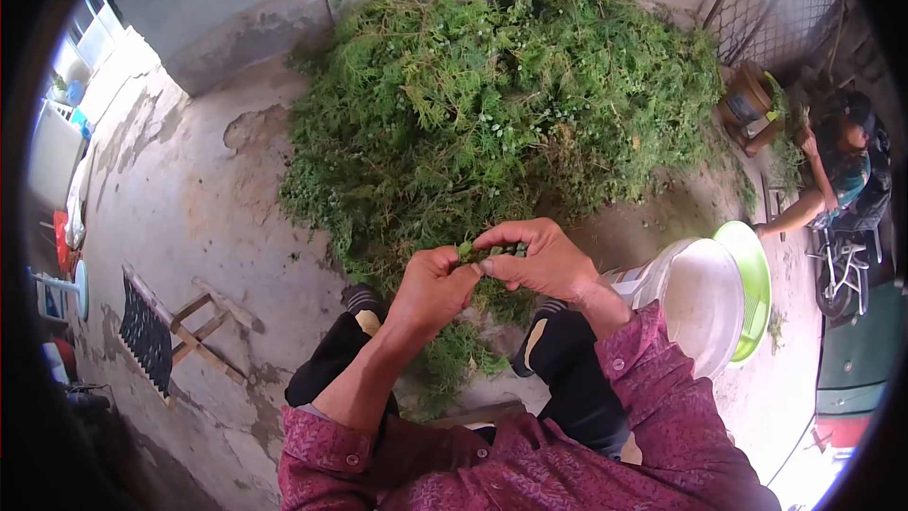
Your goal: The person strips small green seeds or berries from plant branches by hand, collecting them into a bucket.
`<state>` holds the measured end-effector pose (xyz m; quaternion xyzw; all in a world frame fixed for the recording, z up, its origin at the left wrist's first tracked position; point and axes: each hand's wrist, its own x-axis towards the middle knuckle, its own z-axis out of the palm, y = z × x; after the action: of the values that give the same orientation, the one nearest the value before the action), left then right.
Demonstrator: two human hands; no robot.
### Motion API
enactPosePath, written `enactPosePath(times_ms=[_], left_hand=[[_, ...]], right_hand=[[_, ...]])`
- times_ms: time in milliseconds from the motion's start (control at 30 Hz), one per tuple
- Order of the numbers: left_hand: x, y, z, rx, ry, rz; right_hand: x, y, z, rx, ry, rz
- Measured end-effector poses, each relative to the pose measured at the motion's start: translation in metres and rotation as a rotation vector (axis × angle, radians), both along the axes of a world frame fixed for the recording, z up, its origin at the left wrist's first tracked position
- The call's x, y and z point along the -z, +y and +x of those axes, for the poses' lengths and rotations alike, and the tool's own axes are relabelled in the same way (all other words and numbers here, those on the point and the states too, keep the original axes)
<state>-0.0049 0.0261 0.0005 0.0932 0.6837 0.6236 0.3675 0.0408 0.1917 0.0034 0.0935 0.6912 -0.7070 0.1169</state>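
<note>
A small green sprig (466, 251) is pinched between my two hands, just above my knees. My left hand (434, 286) is closed on its left end, thumb and fingertips together. My right hand (541, 260) grips the sprig from the right, its thumb near my left fingertips and its fingers curled over the top. Small round green bits show at the right fingers, partly hidden. Beyond my hands lies a large heap of leafy green branches (501, 104), reaching down between my feet.
A white bucket (700, 303) and a green basin (747, 289) stand at my right. Further right, another person (842, 161) sits holding branches near a brown bucket (747, 95). A folding stool (147, 336) lies on the left, and a wall (227, 0) rises behind the heap.
</note>
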Motion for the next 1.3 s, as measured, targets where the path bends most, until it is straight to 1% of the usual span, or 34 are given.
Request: enactPosePath(times_ms=[67,100,167,200,267,300,367,400,467,533,600,633,667,700,733,800,833,867,900,933,967,1033,1067,1133,1200,1267,1300], left_hand=[[-0.006,0.000,0.000,0.021,-0.019,-0.041],[-0.008,0.000,0.000,0.041,-0.036,-0.082],[-0.010,0.000,0.001,0.045,-0.034,-0.086],[-0.010,0.000,0.001,0.048,-0.032,-0.089],[0.008,0.001,0.002,0.019,-0.007,-0.048],[0.011,0.003,0.003,-0.011,0.019,-0.006],[0.008,0.003,0.003,-0.028,0.026,-0.003],[0.005,0.004,0.003,-0.049,0.033,0.000],[0.011,0.002,0.000,-0.024,0.047,0.015],[0.005,-0.001,-0.001,-0.007,0.057,0.028],[-0.009,-0.004,-0.003,0.100,0.033,-0.018],[-0.005,-0.005,-0.002,0.101,0.034,-0.016],[0.003,-0.006,0.000,0.190,0.041,0.028],[0.000,-0.006,0.001,0.275,0.047,0.073],[-0.005,-0.007,0.000,0.266,0.047,0.077],[-0.020,-0.008,-0.001,0.217,-0.002,-0.161],[-0.018,-0.010,-0.001,0.214,-0.002,-0.161],[-0.014,-0.012,-0.002,0.185,-0.033,-0.105],[-0.011,-0.013,-0.003,0.157,-0.064,-0.048],[-0.008,-0.013,-0.003,0.156,-0.062,-0.046],[-0.005,-0.013,-0.003,0.176,-0.028,-0.066],[0.000,-0.014,-0.002,0.193,0.004,-0.086],[0.002,-0.013,-0.002,0.211,-0.002,-0.068],[0.002,-0.013,-0.003,0.225,-0.007,-0.047],[0.001,-0.015,-0.004,0.258,0.007,-0.045],[0.001,-0.018,-0.003,0.271,0.013,-0.056],[0.001,-0.018,-0.003,0.286,0.024,-0.064]], right_hand=[[0.002,-0.003,0.001,-0.007,0.007,0.093],[0.004,-0.005,0.002,-0.007,0.007,0.092],[0.012,-0.008,0.003,0.054,0.163,0.300],[0.015,-0.010,0.003,0.055,0.162,0.299],[0.021,-0.011,0.004,0.091,0.475,0.638],[0.021,-0.012,0.003,0.092,0.474,0.639],[0.021,-0.014,0.003,0.156,0.154,0.360],[0.017,-0.011,0.001,0.158,0.156,0.362],[0.007,-0.005,-0.003,0.137,-0.151,-0.160],[0.008,-0.007,-0.002,0.132,-0.160,-0.164],[0.009,-0.004,-0.002,0.135,-0.168,-0.170],[0.009,0.002,-0.002,0.160,-0.209,-0.383],[0.009,0.009,-0.002,0.184,-0.249,-0.595],[0.007,0.015,-0.002,0.110,-0.199,-0.796],[0.004,0.017,0.000,0.102,-0.203,-0.791],[-0.005,0.014,0.005,0.125,-0.077,-0.871],[-0.010,0.011,0.005,0.129,-0.043,-0.815],[-0.013,0.009,0.005,0.128,-0.043,-0.815],[-0.015,0.007,0.005,0.128,-0.043,-0.688],[-0.016,0.005,0.004,0.127,-0.042,-0.560],[-0.015,0.005,0.003,0.124,-0.042,-0.559],[-0.011,0.004,0.002,0.056,-0.086,-0.332],[-0.010,0.000,0.002,0.053,-0.087,-0.331],[-0.009,-0.009,0.002,-0.046,0.068,-0.068],[-0.004,-0.013,0.004,-0.062,0.088,-0.048],[-0.005,-0.016,0.006,-0.067,0.124,0.059],[-0.006,-0.017,0.005,-0.071,0.124,0.059]])
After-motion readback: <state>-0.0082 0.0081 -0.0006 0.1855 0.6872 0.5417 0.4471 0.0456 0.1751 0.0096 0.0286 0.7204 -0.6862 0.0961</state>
